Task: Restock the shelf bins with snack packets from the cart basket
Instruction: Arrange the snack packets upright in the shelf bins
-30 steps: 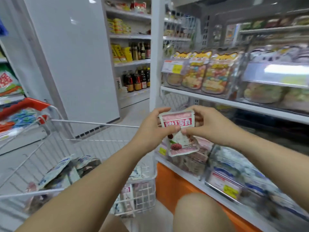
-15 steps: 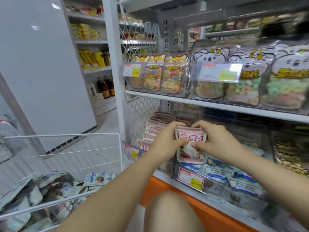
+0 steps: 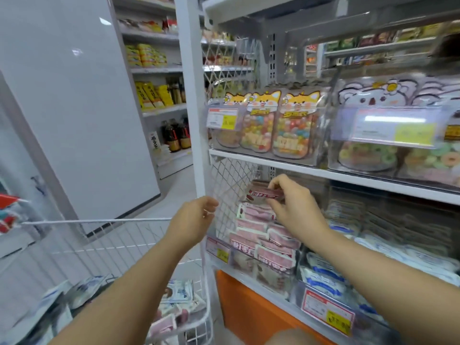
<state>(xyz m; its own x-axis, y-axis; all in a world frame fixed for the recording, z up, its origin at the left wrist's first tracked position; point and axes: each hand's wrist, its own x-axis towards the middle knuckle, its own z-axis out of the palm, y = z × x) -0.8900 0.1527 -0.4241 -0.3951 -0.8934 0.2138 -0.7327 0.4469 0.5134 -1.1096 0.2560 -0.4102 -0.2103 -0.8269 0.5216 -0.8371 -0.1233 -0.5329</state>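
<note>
One pink packet (image 3: 264,195) pinched by the right hand (image 3: 296,207).

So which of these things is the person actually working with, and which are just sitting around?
Part of the job: pink packet, pinched by the right hand; bin of pink packets; cart basket.
Just lying about: fox candy bags; koala candy bags; dark bottles; yellow packets.

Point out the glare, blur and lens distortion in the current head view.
Head view: glare washes out the price label on the koala candy bin. Head view: the pink packet pinched by the right hand looks soft and smeared, while the left hand is fairly sharp. Head view: wide-angle distortion makes the white shelf post lean.
</note>
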